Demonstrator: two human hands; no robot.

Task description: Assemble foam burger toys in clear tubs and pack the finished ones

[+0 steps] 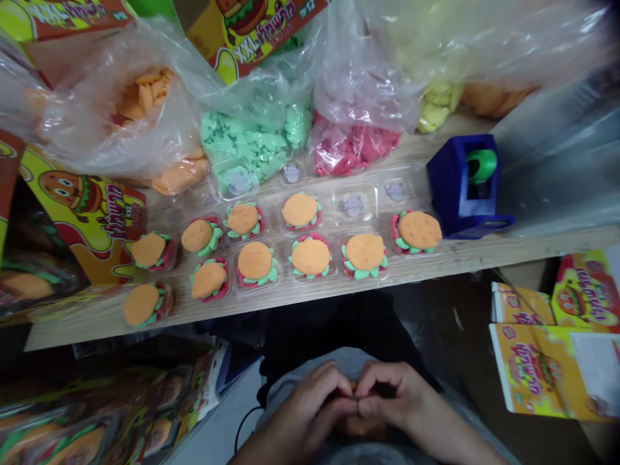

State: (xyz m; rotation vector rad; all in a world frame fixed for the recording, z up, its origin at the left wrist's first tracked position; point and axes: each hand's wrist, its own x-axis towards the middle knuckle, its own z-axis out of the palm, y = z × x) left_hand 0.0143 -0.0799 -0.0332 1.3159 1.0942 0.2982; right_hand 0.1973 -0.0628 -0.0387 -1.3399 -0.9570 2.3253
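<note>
My left hand [310, 403] and my right hand [392, 394] meet low in front of my body, above my lap. Their fingertips pinch a small orange clay piece [361, 426], which they mostly hide. Beyond them, on a wooden bench [97, 323], stand several clay burgers [310, 256] with orange buns and green and red layers, each in a clear plastic tray. Neither hand touches them. Behind the burgers lie plastic bags of orange [145, 97], green [256, 139], red [356, 148] and yellow [436, 106] clay pieces.
A blue tape dispenser [460, 184] stands at the bench's right end. A printed burger box [82, 213] leans at the left, and flat printed cards [547, 368] lie at lower right. Packaged burgers [82, 439] are stacked at lower left.
</note>
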